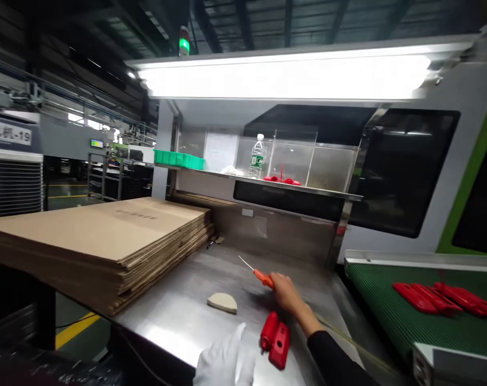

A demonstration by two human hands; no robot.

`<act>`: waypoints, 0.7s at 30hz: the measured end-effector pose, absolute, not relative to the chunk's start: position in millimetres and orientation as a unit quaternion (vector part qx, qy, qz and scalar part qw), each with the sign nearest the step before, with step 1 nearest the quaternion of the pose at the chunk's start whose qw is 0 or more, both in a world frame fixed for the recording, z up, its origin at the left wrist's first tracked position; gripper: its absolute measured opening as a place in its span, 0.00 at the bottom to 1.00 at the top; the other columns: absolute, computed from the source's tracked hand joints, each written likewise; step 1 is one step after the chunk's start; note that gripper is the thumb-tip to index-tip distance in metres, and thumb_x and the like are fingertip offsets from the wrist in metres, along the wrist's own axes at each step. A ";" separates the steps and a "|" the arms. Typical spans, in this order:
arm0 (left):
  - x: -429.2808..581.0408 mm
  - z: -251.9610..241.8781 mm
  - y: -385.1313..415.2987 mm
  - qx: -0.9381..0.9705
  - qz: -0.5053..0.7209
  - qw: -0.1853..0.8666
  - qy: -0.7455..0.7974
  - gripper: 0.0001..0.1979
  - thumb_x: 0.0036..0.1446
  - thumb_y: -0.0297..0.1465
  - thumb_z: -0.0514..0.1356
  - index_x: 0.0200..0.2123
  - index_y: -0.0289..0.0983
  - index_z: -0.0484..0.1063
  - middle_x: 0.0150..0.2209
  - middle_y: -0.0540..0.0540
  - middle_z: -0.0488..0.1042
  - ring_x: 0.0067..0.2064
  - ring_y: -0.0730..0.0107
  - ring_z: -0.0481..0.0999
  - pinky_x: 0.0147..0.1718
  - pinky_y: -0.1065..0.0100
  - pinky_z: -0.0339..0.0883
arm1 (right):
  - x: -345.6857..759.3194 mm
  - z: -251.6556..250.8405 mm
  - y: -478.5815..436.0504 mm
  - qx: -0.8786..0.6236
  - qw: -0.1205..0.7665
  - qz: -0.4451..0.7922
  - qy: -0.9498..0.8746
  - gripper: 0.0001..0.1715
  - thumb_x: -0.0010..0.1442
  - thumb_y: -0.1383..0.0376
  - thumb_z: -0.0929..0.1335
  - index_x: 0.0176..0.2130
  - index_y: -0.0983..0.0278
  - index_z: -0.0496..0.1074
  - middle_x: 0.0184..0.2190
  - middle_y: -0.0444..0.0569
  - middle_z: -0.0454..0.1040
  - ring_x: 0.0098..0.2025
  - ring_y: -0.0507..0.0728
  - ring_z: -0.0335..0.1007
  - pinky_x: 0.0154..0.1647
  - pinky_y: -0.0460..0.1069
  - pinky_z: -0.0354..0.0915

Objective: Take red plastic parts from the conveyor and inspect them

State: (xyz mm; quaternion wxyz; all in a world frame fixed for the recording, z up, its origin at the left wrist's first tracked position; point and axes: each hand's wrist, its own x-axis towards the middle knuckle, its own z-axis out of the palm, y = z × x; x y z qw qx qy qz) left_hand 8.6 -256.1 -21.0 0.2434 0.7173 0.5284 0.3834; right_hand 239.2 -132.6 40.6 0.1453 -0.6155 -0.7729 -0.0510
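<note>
My bare right hand is closed around the orange handle of a thin-bladed knife, held above the metal worktable. The narrow blade points up and to the left. My left hand, in a white glove, is at the bottom edge with a fingertip stretched out and nothing visible in it; part of it is cut off. Just right of the glove lie two red plastic parts, a rounded one and a flatter one with a hole. A beige half-round pad lies beyond the glove.
Flat cardboard sheets are stacked at the left. Over the table, a shelf carries a green bin, a water bottle and red parts. More red parts lie on a green conveyor belt at the right.
</note>
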 end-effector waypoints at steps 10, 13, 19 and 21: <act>87.1 -18.3 -234.4 0.652 0.414 0.216 0.597 0.19 0.48 0.52 0.65 0.25 0.42 0.69 0.35 0.33 0.69 0.45 0.31 0.68 0.44 0.35 0.53 | 311.1 21.3 -203.0 -0.665 0.176 -0.044 -0.725 0.23 0.68 0.60 0.66 0.60 0.60 0.64 0.60 0.52 0.64 0.60 0.64 0.61 0.60 0.64 0.60; 94.2 -19.3 -222.8 0.638 0.424 0.254 0.591 0.17 0.44 0.45 0.67 0.22 0.43 0.65 0.36 0.33 0.68 0.48 0.25 0.66 0.47 0.31 0.51 | 339.5 1.8 -263.8 -0.716 0.164 -0.019 -0.678 0.14 0.66 0.59 0.67 0.50 0.61 0.71 0.50 0.51 0.69 0.51 0.62 0.64 0.53 0.62 0.62; 89.7 -10.8 -216.2 0.592 0.483 0.426 0.484 0.14 0.53 0.47 0.58 0.31 0.43 0.67 0.34 0.40 0.74 0.41 0.46 0.75 0.43 0.48 0.68 | 339.1 -27.6 -309.3 -0.733 0.251 0.021 -0.632 0.15 0.70 0.56 0.60 0.36 0.60 0.67 0.37 0.48 0.73 0.41 0.60 0.69 0.44 0.55 0.62; 80.9 -9.0 -220.9 0.576 0.498 0.486 0.428 0.16 0.58 0.50 0.52 0.35 0.43 0.65 0.30 0.45 0.74 0.34 0.54 0.78 0.37 0.56 0.72 | 332.6 -26.5 -310.1 -0.734 0.292 0.035 -0.612 0.18 0.73 0.52 0.54 0.37 0.58 0.63 0.31 0.46 0.72 0.34 0.58 0.70 0.37 0.52 0.63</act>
